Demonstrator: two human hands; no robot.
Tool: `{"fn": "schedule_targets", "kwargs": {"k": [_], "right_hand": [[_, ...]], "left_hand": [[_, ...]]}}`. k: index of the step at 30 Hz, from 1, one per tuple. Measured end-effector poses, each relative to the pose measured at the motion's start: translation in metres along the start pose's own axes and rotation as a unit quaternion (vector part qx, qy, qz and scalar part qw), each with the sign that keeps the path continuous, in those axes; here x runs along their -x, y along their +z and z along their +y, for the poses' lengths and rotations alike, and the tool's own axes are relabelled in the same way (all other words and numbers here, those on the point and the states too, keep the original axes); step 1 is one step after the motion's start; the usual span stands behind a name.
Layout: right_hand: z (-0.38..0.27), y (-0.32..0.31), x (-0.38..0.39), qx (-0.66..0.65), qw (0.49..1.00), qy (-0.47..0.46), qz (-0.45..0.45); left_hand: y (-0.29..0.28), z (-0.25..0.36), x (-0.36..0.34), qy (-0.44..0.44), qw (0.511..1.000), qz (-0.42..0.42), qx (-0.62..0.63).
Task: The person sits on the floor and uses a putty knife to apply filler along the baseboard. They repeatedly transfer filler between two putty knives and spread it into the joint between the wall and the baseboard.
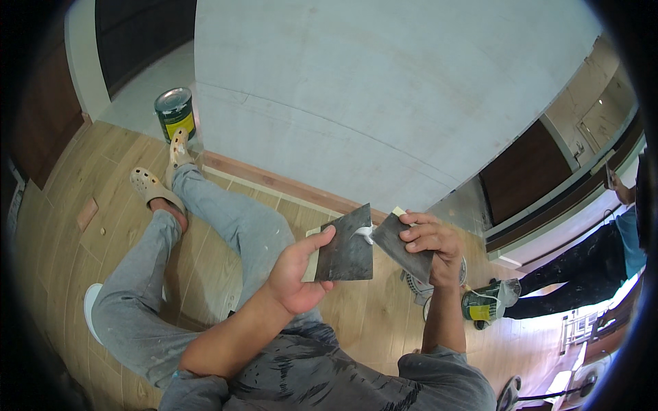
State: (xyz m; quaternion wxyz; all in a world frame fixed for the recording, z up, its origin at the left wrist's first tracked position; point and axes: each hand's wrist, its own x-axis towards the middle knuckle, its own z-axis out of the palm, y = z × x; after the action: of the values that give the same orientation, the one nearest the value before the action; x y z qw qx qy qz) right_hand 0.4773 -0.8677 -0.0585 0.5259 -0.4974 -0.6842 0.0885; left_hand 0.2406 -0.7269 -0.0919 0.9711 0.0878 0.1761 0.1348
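My left hand [296, 275] grips a flat dark grey putty scraper [346, 255] by its cream-coloured back edge, thumb on top of the blade. A dab of white putty [364, 234] sits near the blade's right side. Close beside it, my right hand [442, 245] holds a second dark scraper [403, 248], tilted, with a pale edge showing at its upper corner. Its left edge meets or nearly meets the putty; I cannot tell if the two blades touch. Both scrapers are held above my lap, in front of the pale wall [384, 96].
My legs stretch left along the wood-look floor [62, 253]. A green can [175, 113] stands by my feet at the wall's corner. At right, a person [582, 277] stands beside another green can [480, 305]. A container [418, 286] is partly hidden behind my right hand.
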Motion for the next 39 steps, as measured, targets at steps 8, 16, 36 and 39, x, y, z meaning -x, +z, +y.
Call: {"fn": "schedule_targets", "kwargs": {"k": [8,16,36,39], "right_hand": [[0.017,-0.010,0.035,-0.030,0.970,0.198,0.136],[0.029,-0.025,0.102,-0.052,0.906,0.369,0.199],[0.058,-0.105,0.456,0.511,0.566,0.624,0.170],[0.073,-0.102,0.463,0.552,0.556,0.596,0.177]], "left_hand": [[0.002,0.018,0.001,0.076,0.996,-0.023,-0.028],[-0.069,0.043,-0.084,0.132,0.980,0.063,-0.136],[-0.137,0.017,-0.116,0.056,0.937,0.126,-0.320],[-0.133,0.014,-0.114,0.056,0.934,0.121,-0.331]]}}
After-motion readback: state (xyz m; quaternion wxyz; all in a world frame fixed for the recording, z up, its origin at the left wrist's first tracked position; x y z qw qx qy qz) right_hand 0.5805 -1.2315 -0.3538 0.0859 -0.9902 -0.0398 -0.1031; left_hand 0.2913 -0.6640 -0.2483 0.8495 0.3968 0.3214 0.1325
